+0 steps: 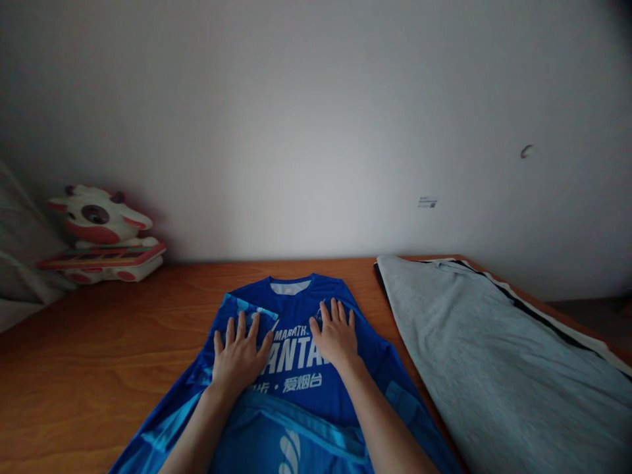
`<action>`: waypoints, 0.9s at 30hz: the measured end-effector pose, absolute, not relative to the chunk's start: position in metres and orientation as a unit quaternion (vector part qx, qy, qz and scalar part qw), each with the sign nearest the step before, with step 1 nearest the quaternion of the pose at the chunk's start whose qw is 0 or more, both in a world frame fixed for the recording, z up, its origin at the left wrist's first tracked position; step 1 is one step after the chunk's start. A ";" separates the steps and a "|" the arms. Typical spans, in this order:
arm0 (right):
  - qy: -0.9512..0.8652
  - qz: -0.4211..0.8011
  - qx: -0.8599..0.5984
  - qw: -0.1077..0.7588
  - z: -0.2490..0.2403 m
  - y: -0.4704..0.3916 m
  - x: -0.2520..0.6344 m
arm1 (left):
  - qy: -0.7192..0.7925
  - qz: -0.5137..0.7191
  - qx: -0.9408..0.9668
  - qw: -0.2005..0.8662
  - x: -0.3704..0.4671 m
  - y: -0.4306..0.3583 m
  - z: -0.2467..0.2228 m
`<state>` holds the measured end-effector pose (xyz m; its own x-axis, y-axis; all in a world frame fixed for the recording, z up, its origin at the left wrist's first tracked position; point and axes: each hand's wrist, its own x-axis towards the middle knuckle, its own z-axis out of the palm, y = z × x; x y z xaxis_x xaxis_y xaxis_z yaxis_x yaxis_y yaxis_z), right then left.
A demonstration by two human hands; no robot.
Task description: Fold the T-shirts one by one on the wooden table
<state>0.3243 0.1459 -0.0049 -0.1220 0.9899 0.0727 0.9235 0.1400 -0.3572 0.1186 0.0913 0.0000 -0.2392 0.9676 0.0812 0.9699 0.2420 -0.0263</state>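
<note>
A blue long-sleeved shirt [296, 316] with white lettering lies on the wooden surface, its collar toward the wall. Over its left chest rests my left hand [239, 352], palm down with fingers spread, on a lighter blue sleeve part folded inward. My right hand [337, 332] lies flat on the right side of the chest, partly over the letters, fingers apart. Below both hands, a light blue section of the shirt is bunched in a fold across the front. Neither hand grips the cloth.
Grey cloth [474, 349] with black and white edging lies to the right of the shirt. A cow-shaped toy keyboard [108, 253] stands at the back left. Behind the wooden surface [99, 349] rises a pale wall [296, 131] with a small printed label.
</note>
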 end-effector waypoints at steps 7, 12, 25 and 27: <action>-0.747 0.066 -0.635 0.183 -0.002 0.132 0.323 | -0.755 -0.040 -0.653 0.035 0.117 0.092 0.001; -0.754 0.105 -0.633 0.140 -0.006 0.124 0.323 | -0.757 -0.020 -0.653 0.013 0.116 0.092 0.004; -0.760 0.123 -0.624 0.132 -0.006 0.150 0.330 | -0.760 -0.013 -0.649 0.001 0.114 0.125 0.002; -0.759 0.124 -0.626 0.133 -0.004 0.155 0.330 | -0.756 -0.019 -0.655 0.001 0.114 0.130 0.002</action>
